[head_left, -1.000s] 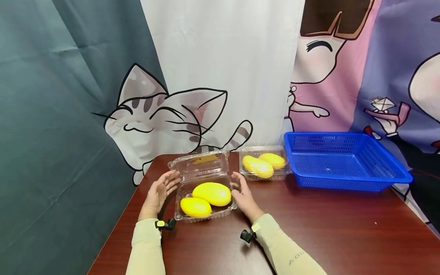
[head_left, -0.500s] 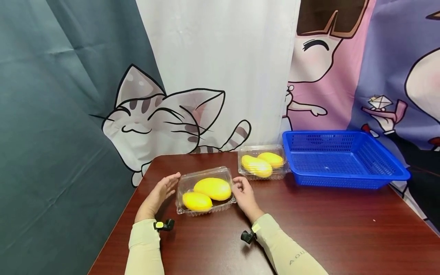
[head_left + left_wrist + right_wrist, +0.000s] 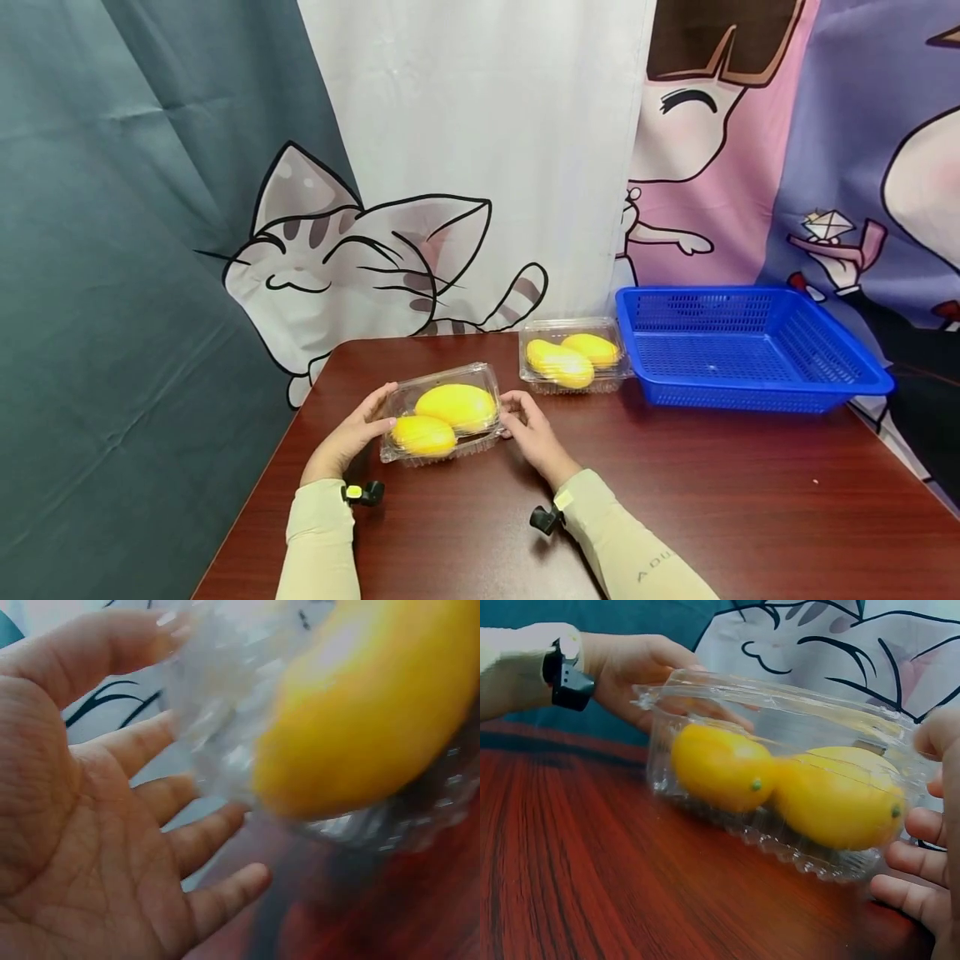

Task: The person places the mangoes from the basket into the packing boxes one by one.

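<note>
A clear plastic clamshell box (image 3: 472, 446) with its lid down stands at a slant on the table, two yellow mangoes (image 3: 456, 407) inside. My left hand (image 3: 347, 435) holds its left end, thumb over the lid edge and fingers along the end wall. In the left wrist view the fingertips (image 3: 229, 821) are spread close against the plastic. My right hand (image 3: 534, 435) holds the opposite end. Its thumb (image 3: 934, 735) bends over the lid rim and its fingers (image 3: 919, 859) lie by the side wall in the right wrist view.
A second clamshell box (image 3: 540, 382) with two mangoes (image 3: 558, 364) stands farther back. To its right is a blue perforated plastic basket (image 3: 750, 396). A curtain (image 3: 480, 125) with cartoon prints hangs behind the dark red table (image 3: 697, 492).
The lid, raised a second ago, has come down over the mangoes. Since then the box has shifted slightly left, and my left thumb has moved onto the lid edge.
</note>
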Available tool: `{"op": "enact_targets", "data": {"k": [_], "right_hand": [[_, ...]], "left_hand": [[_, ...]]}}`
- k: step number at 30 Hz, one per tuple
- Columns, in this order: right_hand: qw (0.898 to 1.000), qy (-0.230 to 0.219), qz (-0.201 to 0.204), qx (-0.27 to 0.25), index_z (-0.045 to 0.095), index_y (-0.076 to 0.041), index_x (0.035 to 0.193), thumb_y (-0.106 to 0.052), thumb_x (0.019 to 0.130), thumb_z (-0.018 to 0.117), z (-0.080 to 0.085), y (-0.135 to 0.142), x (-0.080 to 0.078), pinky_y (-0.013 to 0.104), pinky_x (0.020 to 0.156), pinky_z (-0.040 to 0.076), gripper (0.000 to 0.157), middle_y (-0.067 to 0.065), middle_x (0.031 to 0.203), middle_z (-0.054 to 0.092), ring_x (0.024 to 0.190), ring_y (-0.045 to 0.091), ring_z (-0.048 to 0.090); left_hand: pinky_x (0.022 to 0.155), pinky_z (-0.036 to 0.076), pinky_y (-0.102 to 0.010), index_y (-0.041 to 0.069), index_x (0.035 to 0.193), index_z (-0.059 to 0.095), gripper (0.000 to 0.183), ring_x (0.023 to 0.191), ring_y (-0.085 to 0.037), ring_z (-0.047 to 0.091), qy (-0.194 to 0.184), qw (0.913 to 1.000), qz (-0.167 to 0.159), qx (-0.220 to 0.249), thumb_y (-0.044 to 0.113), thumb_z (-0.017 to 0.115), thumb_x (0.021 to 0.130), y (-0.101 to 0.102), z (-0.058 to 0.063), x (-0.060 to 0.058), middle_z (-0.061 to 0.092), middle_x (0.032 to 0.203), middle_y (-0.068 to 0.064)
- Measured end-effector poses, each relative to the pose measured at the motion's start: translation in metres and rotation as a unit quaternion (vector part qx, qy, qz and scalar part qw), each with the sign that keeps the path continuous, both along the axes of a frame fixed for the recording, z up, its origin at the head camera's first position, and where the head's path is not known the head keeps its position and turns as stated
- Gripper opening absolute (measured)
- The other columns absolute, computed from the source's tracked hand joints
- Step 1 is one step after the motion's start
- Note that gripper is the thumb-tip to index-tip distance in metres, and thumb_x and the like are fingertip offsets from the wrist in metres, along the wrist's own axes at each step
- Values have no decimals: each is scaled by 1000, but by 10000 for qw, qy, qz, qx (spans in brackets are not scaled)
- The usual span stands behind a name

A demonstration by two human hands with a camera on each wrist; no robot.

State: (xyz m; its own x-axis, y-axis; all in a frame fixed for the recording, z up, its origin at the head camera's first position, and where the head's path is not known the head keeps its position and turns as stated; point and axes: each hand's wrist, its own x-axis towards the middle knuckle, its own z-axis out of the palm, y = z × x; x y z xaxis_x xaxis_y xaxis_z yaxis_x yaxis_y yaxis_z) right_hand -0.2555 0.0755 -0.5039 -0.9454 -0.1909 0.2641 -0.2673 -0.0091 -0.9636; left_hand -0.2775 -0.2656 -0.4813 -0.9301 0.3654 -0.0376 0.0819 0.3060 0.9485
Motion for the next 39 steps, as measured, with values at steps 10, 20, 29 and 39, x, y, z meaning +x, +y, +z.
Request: {"op": "enact_targets", "data": {"k": [10,20,29,39], "right_hand": [[9963,341,39,793,44,2,145,-3,100,55,-27,0,-17,51,108,40,47,24,144,50,134,39,47],[9935,9,-632,942,47,-18,151,-22,103,54,-32,-15,-29,50,112,37,49,12,153,48,141,31,44],[9794,68,-1367,1481,46,-15,153,-29,108,43,-35,-23,-39,54,113,35,48,10,153,48,140,35,44],[9474,305,-2017,2465,64,-11,138,-38,107,40,-31,-20,-50,48,115,33,47,10,139,63,140,34,45]], "left_hand": [[119,11,-61,16,162,17,62,155,-32,3,267,9936,621,904,10,43,107,15,-22,-11,6,170,-10],[119,8,-58,10,158,21,52,152,-34,12,196,9678,1795,1752,27,35,110,36,-40,-11,12,165,-14],[116,20,-33,9,162,15,72,156,-23,5,149,9201,2024,3349,-1,24,92,62,-47,-12,8,170,-7],[124,4,-43,3,160,10,57,155,-28,6,50,8990,2832,3340,9,27,106,85,-46,-24,8,168,-15]]}}
